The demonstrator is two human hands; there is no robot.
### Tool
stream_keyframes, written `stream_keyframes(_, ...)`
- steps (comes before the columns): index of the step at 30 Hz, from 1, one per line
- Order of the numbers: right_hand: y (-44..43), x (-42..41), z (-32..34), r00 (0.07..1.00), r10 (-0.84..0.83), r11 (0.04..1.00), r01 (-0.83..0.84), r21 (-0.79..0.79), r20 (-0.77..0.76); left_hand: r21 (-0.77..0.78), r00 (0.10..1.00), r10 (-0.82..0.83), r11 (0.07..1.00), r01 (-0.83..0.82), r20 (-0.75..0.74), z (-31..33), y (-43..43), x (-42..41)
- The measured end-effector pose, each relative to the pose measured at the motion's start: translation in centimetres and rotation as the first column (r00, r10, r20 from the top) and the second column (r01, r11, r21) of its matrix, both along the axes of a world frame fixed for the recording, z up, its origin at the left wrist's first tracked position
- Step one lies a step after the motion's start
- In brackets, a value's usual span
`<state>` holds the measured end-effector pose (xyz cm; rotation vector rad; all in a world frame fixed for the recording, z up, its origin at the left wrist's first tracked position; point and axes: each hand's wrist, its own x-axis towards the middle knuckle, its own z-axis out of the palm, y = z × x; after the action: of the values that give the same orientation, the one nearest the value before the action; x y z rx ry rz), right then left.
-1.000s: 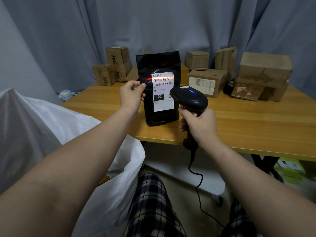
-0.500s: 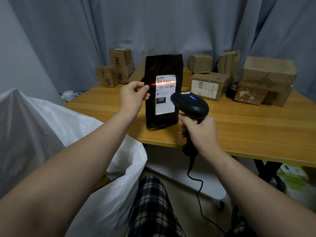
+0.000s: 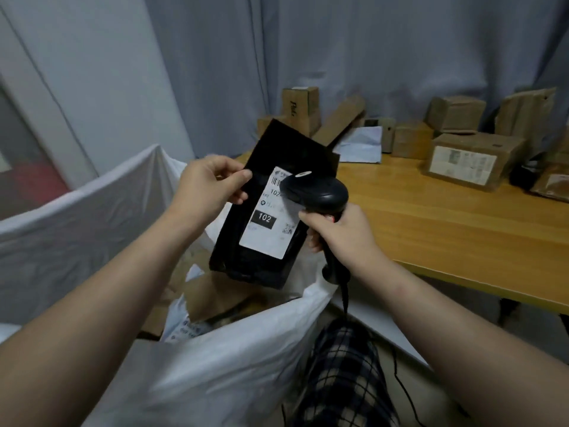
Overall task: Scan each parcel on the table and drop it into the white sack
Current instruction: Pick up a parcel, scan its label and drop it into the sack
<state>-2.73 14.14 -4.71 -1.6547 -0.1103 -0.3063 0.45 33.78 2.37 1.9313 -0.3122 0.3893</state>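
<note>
Now the left grip [image 3: 212, 183] pinches the black parcel [image 3: 234, 241], tilted just above the open mouth of the white sack [image 3: 231, 349], while the right grip [image 3: 345, 235], above that sack's right rim, clamps the scanner [image 3: 320, 192].

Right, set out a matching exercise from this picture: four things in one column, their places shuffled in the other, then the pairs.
1 black pouch
2 scanner
3 white sack
4 labelled box

A on the table
B in the right hand
C open, below the pouch
D in the left hand

Pairs: 1-D, 2-B, 3-C, 4-A
</note>
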Motion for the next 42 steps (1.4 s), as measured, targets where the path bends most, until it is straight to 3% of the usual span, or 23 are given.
stream_keyframes(5,3.0,0.3,-2.3,0.997,0.024,0.991,-0.034,-0.129,-0.079,0.146,0.985,0.076,0.988,-0.053,-0.157,-3.8,3.8,0.2)
stream_keyframes(10,1.7,0.5,-4.6,0.981,-0.055,0.951,-0.005,-0.31,-0.185,0.309,0.945,0.046,0.949,0.06,-0.325,-10.3,2.1,2.0)
stream_keyframes(13,-0.2,0.2,-5.4,0.971,-0.133,0.933,0.056,-0.357,-0.198,0.522,0.912,0.003,0.821,0.232,-0.41,-12.3,0.1,2.7)
stream_keyframes(17,-2.3,-0.2,-5.3,0.964,-0.161,0.953,0.097,-0.286,-0.21,0.637,0.743,0.07,0.572,0.517,-0.666,-14.5,-0.9,1.8)
stream_keyframes(19,-2.9,-0.4,-5.4,0.965,-0.153,0.96,0.094,-0.265,-0.213,0.719,0.781,0.099,0.475,0.507,-0.617,-14.9,-0.5,1.6)
stream_keyframes(22,-3.5,-0.4,-5.8,0.967,-0.158,0.958,0.101,-0.27,-0.198,0.756,0.915,0.016,0.57,0.322,-0.402,-13.4,-0.8,1.7)
stream_keyframes(25,-4.4,-0.2,-5.1,0.969,-0.188,0.961,0.148,-0.233,-0.16,0.708,0.966,-0.035,0.673,0.212,-0.256,-10.9,-2.7,1.9)
stream_keyframes(29,-7.9,0.1,-2.7,0.952,-0.282,0.959,0.28,-0.036,-0.119,0.753,0.985,-0.143,0.636,0.167,-0.097,-8.1,-6.8,2.8)
stream_keyframes(33,-15.1,0.4,-0.4,0.895,-0.379,0.888,0.423,0.179,-0.236,0.774,0.97,-0.239,0.606,0.183,-0.042,-6.2,-12.8,4.3)
stream_keyframes(38,-24.3,0.1,-1.2,0.781,-0.503,0.755,0.605,0.252,-0.37,0.715,0.933,-0.353,0.634,0.294,-0.07,-5.9,-22.3,6.4)
stream_keyframes(42,-29.0,0.1,-3.1,0.803,-0.437,0.692,0.588,0.42,-0.405,0.67,0.903,-0.42,0.645,0.368,-0.091,-6.6,-29.8,9.0)
